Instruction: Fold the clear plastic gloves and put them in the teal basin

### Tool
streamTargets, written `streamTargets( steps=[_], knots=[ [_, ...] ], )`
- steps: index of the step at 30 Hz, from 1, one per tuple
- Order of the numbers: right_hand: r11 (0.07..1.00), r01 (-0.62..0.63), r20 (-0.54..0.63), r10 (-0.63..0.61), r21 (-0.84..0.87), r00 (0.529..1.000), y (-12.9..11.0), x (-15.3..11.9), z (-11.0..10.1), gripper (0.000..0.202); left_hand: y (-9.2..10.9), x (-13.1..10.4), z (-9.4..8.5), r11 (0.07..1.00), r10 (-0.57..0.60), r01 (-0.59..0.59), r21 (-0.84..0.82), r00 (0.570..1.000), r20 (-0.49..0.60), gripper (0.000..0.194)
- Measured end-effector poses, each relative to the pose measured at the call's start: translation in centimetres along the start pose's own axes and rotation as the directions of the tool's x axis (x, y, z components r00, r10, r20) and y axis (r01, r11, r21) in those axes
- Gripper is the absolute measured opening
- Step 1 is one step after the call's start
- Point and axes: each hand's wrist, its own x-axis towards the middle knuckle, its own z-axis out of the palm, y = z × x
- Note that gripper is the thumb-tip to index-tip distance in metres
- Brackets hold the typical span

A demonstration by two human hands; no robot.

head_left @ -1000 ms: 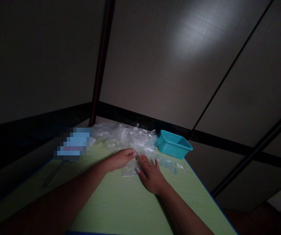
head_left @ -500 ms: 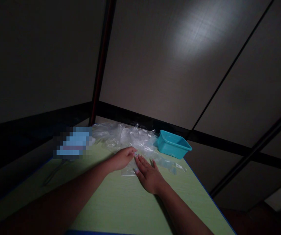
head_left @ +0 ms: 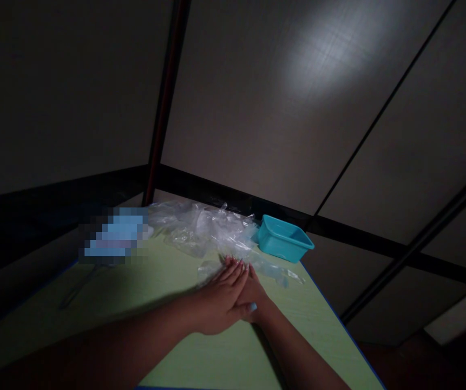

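Observation:
My left hand (head_left: 221, 304) lies flat across the back of my right hand (head_left: 257, 292), fingers stretched forward and thumb out to the side. Beneath it the right hand is also stretched out flat, much of it covered. Both press down on a thin clear plastic bag (head_left: 207, 268) on the green tabletop (head_left: 212, 360); most of that bag is hidden by the hands. Just beyond the fingertips spreads a crumpled heap of clear plastic bags (head_left: 200, 230). A flattened clear and bluish plastic piece (head_left: 277, 271) lies to the right of the fingers.
A turquoise plastic basket (head_left: 283, 244) stands at the table's back right corner. At the left edge is a blurred-out light blue object (head_left: 115, 233), with a dark cord or loop (head_left: 79, 290) in front of it. Panelled walls (head_left: 249, 119) rise behind the table.
My left hand has come down and right from the plastic bag, opened from a pinch and laid itself over my right hand. The right hand stays in nearly the same place.

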Motion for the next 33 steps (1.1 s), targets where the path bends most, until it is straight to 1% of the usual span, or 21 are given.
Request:
streamTargets(
  steps=[3, 7, 12, 17, 21, 24, 27, 29, 30, 31, 33],
  knots=[
    [1.0, 0.028, 0.029, -0.028, -0.014, 0.999, -0.2, -0.3, -0.7, 0.077, -0.6, 0.2, 0.3, 0.997, -0.071, 0.071, 0.04, 0.997, -0.01, 0.078],
    [1.0, 0.006, 0.035, -0.006, -0.018, 0.999, -0.6, -0.6, -1.6, 0.076, -1.0, 0.1, 0.7, 0.991, -0.104, 0.108, 0.077, 0.993, -0.05, 0.077],
    [0.999, -0.03, 0.039, 0.031, -0.018, 0.999, -0.8, -0.5, -1.7, 0.072, -1.1, 0.0, 1.1, 0.971, -0.219, 0.224, 0.087, 0.974, -0.056, 0.078],
    [0.999, -0.035, 0.028, 0.035, -0.004, 0.999, -0.9, -0.5, -1.7, 0.072, -1.3, -0.2, 1.2, 0.949, -0.285, 0.295, 0.112, 0.953, -0.1, 0.082],
    [0.998, -0.057, 0.028, 0.056, 0.029, 0.998, -1.1, -0.7, -2.2, 0.074, -0.8, -0.3, 1.0, 0.918, -0.365, 0.377, 0.121, 0.924, -0.113, 0.085],
    [0.996, -0.073, 0.021, 0.072, 0.058, 0.997, -1.3, -0.7, -2.3, 0.073, -0.5, -0.3, 1.0, 0.89, -0.424, 0.44, 0.12, 0.895, -0.14, 0.09],
    [0.993, -0.093, 0.019, 0.091, 0.067, 0.996, -1.3, -0.7, -2.2, 0.069, -0.7, -0.2, 1.0, 0.843, -0.492, 0.519, 0.143, 0.85, -0.189, 0.095],
    [0.992, -0.106, 0.013, 0.106, 0.07, 0.994, -1.4, -0.7, -2.2, 0.067, -1.1, -0.1, 1.0, 0.817, -0.51, 0.552, 0.168, 0.827, -0.235, 0.095],
    [0.991, -0.111, 0.007, 0.111, 0.073, 0.994, -1.5, -0.7, -2.1, 0.065, -1.4, -0.1, 0.9, 0.818, -0.497, 0.546, 0.18, 0.83, -0.255, 0.094],
    [0.991, -0.112, 0.0, 0.112, 0.077, 0.994, -1.5, -0.7, -2.1, 0.064, -1.6, 0.0, 0.8, 0.833, -0.466, 0.519, 0.191, 0.844, -0.266, 0.091],
    [0.99, -0.111, -0.005, 0.112, 0.083, 0.994, -1.5, -0.6, -2.1, 0.064, -1.9, 0.0, 0.5, 0.883, -0.365, 0.419, 0.209, 0.896, -0.253, 0.084]
  ],
)
